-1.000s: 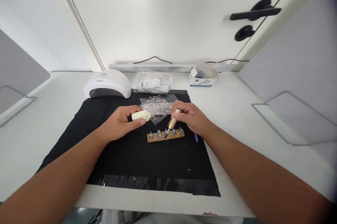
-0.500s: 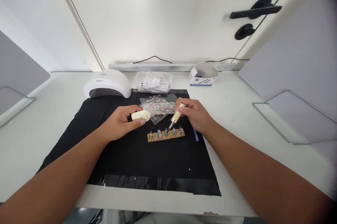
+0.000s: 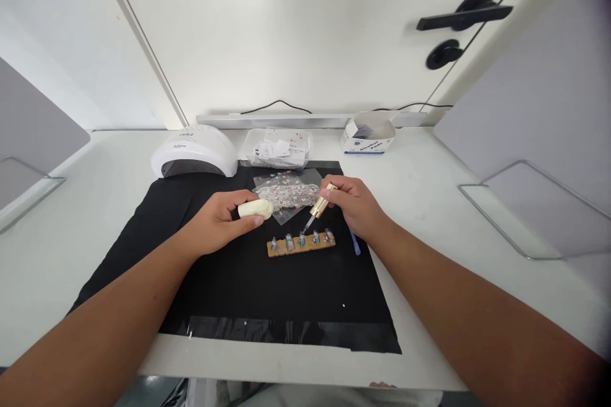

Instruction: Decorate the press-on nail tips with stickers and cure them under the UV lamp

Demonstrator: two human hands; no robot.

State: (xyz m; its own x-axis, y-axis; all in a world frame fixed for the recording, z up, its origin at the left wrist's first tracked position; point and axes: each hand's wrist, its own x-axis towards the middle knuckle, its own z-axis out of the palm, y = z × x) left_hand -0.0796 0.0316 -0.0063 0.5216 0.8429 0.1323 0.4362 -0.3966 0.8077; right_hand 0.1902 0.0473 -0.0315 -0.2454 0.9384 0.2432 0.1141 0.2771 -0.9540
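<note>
My left hand (image 3: 224,219) is closed around a cream-coloured nail polish bottle (image 3: 255,209), tipped on its side. In my right hand (image 3: 351,200) a gold-capped nail polish brush (image 3: 321,204) is pinched, its bristles slanting down to the left. The tip hovers at the far end of the middle nail tip (image 3: 301,239); whether it touches I cannot tell. Several decorated nail tips stand in a row on a tan strip-shaped holder (image 3: 300,251). Beyond it lie clear sticker sheets or packets (image 3: 286,195) with small red and white patterns.
A white nail lamp (image 3: 195,151) stands at the back left. Beside it are a clear plastic box (image 3: 279,149) of packets and an alcohol pads box (image 3: 368,136). A blue-purple stick (image 3: 355,244) lies by my right wrist. Black cloth (image 3: 248,292) covers part of the white table (image 3: 429,216).
The brush in my right hand has shifted slightly up and tilted lower, its tip moving toward the far end of the middle nail. My left hand keeps the bottle in place.
</note>
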